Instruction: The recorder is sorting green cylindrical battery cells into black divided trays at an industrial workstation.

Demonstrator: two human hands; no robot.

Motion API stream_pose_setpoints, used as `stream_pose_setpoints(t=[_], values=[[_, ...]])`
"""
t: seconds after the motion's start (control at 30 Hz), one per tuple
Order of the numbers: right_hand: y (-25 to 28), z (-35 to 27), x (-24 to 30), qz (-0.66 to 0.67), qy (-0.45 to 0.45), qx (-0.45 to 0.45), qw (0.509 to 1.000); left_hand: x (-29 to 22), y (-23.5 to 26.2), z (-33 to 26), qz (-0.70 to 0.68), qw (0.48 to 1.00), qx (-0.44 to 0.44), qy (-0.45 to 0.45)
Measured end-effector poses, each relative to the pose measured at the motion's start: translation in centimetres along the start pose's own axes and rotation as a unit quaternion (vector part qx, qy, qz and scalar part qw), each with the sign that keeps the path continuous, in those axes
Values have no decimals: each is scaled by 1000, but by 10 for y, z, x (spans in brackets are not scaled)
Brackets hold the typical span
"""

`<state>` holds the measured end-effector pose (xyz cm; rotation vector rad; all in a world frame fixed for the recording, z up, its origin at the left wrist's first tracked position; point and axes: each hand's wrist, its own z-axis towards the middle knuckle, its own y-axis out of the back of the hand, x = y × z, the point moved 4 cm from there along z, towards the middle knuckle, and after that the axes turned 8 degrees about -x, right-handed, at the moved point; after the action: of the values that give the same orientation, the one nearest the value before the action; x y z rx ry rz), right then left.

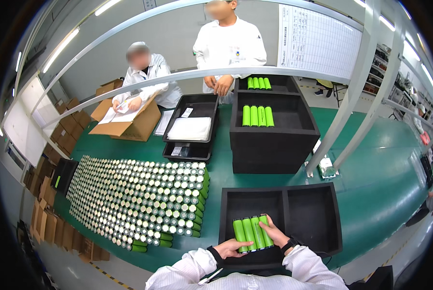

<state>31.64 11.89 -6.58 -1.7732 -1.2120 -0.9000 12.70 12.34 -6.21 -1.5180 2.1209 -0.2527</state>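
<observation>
Green cylindrical cells (256,232) form a row at the left compartment of the near black foam tray (310,215). The left hand (229,248) clasps its lower-left end; the right-hand fingers (272,231) grip its right side. Uneven squeeze could splay the row (floor contact cannot be told). Counts: standing cell block (134,203), too dense; hands, two; held cells, four; tray compartments, two.

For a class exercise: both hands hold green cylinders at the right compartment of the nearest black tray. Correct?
Wrong compartment: the head view shows the left hand and right hand holding the green cylinders at the left compartment of the nearest black tray.
</observation>
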Motion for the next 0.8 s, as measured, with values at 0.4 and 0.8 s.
stream_pose_setpoints(t=[0.4,0.8], values=[[21,17,-7,37,-60,-139,988,-25,-3,30,2,995,-43,94],[21,36,-10,10,-31,-153,988,-39,-1,43,91,988,-122,11]])
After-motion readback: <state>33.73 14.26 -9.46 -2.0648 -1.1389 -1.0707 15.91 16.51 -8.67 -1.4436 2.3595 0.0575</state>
